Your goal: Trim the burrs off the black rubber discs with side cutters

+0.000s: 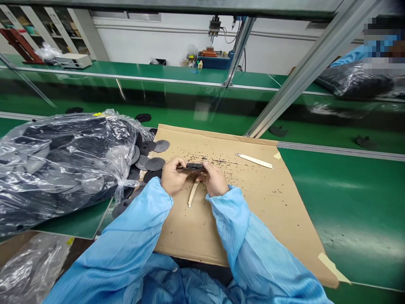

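Note:
Over the cardboard, my left hand (174,175) grips the left end of a black plastic part (194,166) between thumb and fingers. My right hand (215,179) pinches the same part's right end. The part is seen nearly edge-on, so its full shape is hidden. A slim cream-coloured handle (193,194) points down from beneath my right fingers, apparently tucked in them; its other end is hidden. Many tiny black bits (218,161) are scattered on the cardboard beyond my hands. Left of my left hand lie loose black discs (155,164), some overlapping.
A cardboard sheet (259,211) covers the green bench (357,202). Another cream-coloured slim tool (255,160) lies at right. A knotted clear bag (63,169) of black discs fills the left. A metal post (294,63) slants up at right. Another person's blue sleeve (349,55) shows beyond.

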{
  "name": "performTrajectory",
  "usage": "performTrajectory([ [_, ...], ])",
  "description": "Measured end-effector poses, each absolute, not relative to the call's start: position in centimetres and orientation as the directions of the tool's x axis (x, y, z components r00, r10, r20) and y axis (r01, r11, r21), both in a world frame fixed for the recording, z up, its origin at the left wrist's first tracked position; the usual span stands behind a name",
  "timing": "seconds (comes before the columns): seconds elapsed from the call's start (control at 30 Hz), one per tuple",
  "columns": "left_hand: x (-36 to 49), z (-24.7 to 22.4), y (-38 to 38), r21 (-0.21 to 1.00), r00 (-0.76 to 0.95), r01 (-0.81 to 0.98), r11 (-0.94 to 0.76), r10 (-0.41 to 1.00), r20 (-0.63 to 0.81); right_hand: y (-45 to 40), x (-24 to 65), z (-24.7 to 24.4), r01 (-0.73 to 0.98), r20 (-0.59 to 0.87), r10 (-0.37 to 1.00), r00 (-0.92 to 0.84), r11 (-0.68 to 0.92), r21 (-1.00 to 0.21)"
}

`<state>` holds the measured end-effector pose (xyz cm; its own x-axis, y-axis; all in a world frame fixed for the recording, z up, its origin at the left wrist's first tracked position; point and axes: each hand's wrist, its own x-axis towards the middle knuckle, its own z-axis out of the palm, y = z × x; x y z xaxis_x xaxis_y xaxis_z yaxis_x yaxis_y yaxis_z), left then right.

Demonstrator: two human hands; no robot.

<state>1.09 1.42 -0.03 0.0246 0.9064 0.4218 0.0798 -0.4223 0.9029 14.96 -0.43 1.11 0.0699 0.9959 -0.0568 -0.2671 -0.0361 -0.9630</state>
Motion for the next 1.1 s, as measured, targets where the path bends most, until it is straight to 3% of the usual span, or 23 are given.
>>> performTrajectory([
  [0.13,0.7,0.1,1.1,0.678,0.044,0.318,-0.663,0.725,0.688,-0.5,15.6,1.5,-0.205,-0.114,0.993,-0.006,-0.113,-0.972],
  [0.33,0.8,-0.1,1.2,0.594,0.108,0.382,-0.708,0.673,0.732,-0.9,15.4,2.0,-0.284,-0.187,0.979,-0.084,-0.203,-0.937],
  [0.47,0.9,-0.1,1.1,0.631,0.118,0.372,-0.681,0.709,0.695,-0.9,15.0,2.3,-0.384,-0.238,0.964,-0.121,-0.266,-0.884],
  [0.67,1.1,0.6,0.6,0.885,0.047,0.164,-0.436,0.899,0.434,-0.9,14.9,2.3,-0.35,-0.229,0.969,-0.092,-0.247,-0.903],
  [0.73,1.2,0.6,0.9,0.95,-0.043,0.046,-0.308,0.95,0.31,-1.0,15.3,2.5,-0.217,-0.155,0.988,-0.017,-0.155,-0.964],
  [0.8,1.3,0.6,1.5,0.974,-0.139,-0.13,-0.188,0.976,0.17,-1.1,15.8,2.7,0.087,0.016,0.985,0.172,0.001,-0.996],
  [0.87,1.2,0.6,2.2,0.925,-0.151,-0.369,-0.087,0.988,0.033,-1.5,15.9,2.8,0.484,0.234,0.935,0.265,0.081,-0.872],
  [0.9,1.1,0.7,2.5,0.876,-0.123,-0.481,-0.032,0.992,-0.031,-1.7,15.8,2.7,0.642,0.294,0.928,0.23,0.082,-0.762],
  [1.0,0.5,1.0,3.1,0.722,-0.017,-0.678,0.136,0.98,-0.201,-2.3,14.9,2.0,0.869,0.226,0.974,0.003,0.109,-0.483],
  [1.1,0.0,1.4,3.3,0.613,0.083,-0.743,0.268,0.946,-0.313,-2.7,14.2,1.6,0.897,0.121,0.976,-0.179,0.213,-0.388],
])
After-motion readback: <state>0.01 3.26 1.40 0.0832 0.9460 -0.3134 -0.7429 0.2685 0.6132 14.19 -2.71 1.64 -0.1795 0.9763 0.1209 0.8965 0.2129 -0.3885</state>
